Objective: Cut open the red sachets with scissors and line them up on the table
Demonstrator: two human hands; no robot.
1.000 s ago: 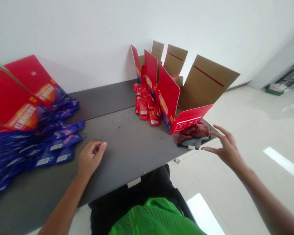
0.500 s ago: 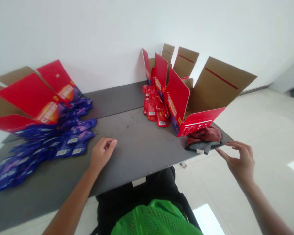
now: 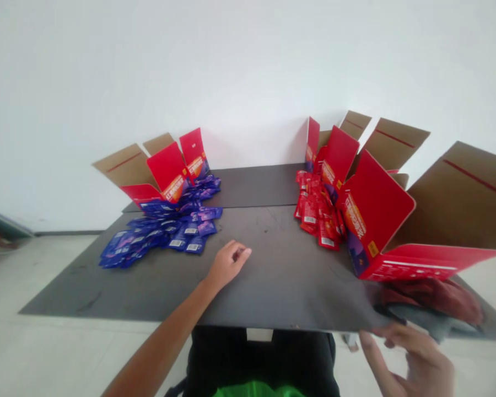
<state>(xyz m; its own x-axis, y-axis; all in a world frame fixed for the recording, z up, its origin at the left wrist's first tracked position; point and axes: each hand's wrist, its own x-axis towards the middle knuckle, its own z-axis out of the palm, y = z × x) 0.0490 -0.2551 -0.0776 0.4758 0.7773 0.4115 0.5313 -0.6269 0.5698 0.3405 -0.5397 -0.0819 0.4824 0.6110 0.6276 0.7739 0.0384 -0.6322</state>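
Observation:
My left hand (image 3: 230, 263) rests on the grey table (image 3: 268, 275), its fingers curled in loosely with nothing visible in them. To its left lies a spread pile of blue-purple sachets (image 3: 161, 234). My right hand (image 3: 417, 355), somewhat blurred, is at the table's front edge on the right, thumb and fingers apart and holding nothing. Just beyond it a crumpled reddish and grey cloth (image 3: 442, 300) lies beside the nearest open red carton (image 3: 380, 209). Red sachets (image 3: 316, 207) are heaped against the left side of the right-hand cartons.
More open red cartons with raised brown flaps stand behind, such as one (image 3: 341, 154) at right. Others, including a carton (image 3: 167, 171), stand behind the blue sachets. A white wall (image 3: 248, 82) backs the table. Tiled floor (image 3: 62, 259) shows at the left.
The view has swung left, so everything sits further right in the picture. My right hand has moved from beside the cloth toward me, along the table's front edge. My left hand stays curled.

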